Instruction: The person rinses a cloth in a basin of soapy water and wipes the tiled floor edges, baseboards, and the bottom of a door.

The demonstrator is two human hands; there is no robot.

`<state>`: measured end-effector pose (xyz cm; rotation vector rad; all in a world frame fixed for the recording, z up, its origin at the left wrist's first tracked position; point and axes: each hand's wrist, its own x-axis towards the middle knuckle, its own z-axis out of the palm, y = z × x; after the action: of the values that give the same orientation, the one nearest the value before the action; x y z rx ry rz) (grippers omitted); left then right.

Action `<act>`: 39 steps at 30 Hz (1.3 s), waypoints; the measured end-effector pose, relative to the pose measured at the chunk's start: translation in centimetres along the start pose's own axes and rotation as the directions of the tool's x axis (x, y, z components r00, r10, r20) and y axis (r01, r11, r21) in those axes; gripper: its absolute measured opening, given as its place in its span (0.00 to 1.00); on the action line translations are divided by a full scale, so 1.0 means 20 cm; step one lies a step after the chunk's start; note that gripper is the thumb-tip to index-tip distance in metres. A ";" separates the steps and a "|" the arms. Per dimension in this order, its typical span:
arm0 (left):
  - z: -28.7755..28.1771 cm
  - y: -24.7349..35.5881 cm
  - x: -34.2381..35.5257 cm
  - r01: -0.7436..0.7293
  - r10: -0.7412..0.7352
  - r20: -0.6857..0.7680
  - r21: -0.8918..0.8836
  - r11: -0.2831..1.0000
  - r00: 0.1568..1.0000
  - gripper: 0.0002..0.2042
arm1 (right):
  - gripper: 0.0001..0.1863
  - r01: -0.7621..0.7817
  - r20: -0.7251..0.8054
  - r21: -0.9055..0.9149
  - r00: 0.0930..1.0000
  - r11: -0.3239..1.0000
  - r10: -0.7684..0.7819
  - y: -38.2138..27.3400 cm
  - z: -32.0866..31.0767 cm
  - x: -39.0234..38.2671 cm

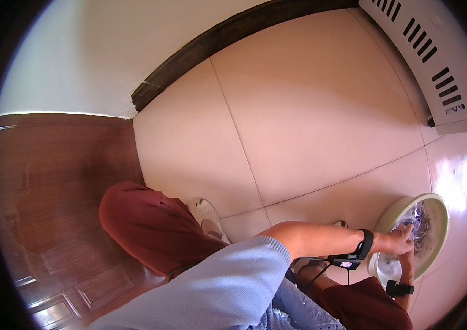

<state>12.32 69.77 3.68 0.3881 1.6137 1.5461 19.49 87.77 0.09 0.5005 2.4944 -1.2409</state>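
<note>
Both of my hands are together over a pale green basin (443,212) on the floor at the right. Inside it is water with white suds and a dark, shiny, crumpled thing (421,223) whose kind I cannot make out. My left hand (398,240) reaches in over the near rim, its fingers bent and closed at the edge of the dark thing. What they grip is too small to name. Directly below and partly behind it is my right hand (408,257), its fingers hidden by the left hand. Each wrist wears a black strap.
Large pale tiles (310,121) cover the floor. A brown wooden door (63,203) stands at the left, beside a white wall with dark skirting (200,47). A white slotted panel (437,60) is at the far right. My knees and a light shoe (206,214) are close by.
</note>
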 end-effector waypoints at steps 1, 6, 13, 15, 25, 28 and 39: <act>0.01 -0.03 0.03 0.025 -0.024 -0.064 0.023 0.999 0.998 0.32 | 0.11 0.012 0.093 -0.097 0.996 0.995 -0.003 -0.01 0.02 0.02; 0.05 0.03 0.05 0.137 -0.136 -0.088 0.004 0.991 0.987 0.31 | 0.14 0.139 0.203 -0.340 0.977 0.930 -0.071 0.16 -0.05 0.07; -0.09 0.22 0.03 0.423 -0.427 0.031 -0.205 0.882 0.904 0.38 | 0.17 -0.141 -0.085 0.619 0.966 0.772 0.245 -0.15 -0.03 -0.02; -0.20 0.06 0.13 0.371 -0.404 -0.051 -0.305 0.877 0.913 0.37 | 0.18 -0.283 0.088 0.770 0.935 0.572 0.344 -0.56 0.05 0.08; -0.01 0.14 0.22 0.214 -0.352 -0.032 -0.741 0.636 0.935 0.19 | 0.13 -0.112 -0.157 0.477 0.965 0.872 0.210 -0.75 -0.05 -0.04; -0.03 0.15 0.19 0.279 -0.393 0.071 -0.818 0.502 0.917 0.11 | 0.16 0.011 -0.329 0.066 0.944 0.998 0.011 -0.78 0.00 -0.04; -0.04 0.25 0.17 0.167 -0.240 -0.253 -0.281 0.945 0.937 0.17 | 0.26 -0.363 -0.421 -0.351 0.884 0.863 0.201 -0.46 -0.14 0.11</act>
<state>8.17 72.59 7.02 -0.1491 1.5816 1.6756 13.19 85.31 7.20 1.0244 2.7461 -0.4969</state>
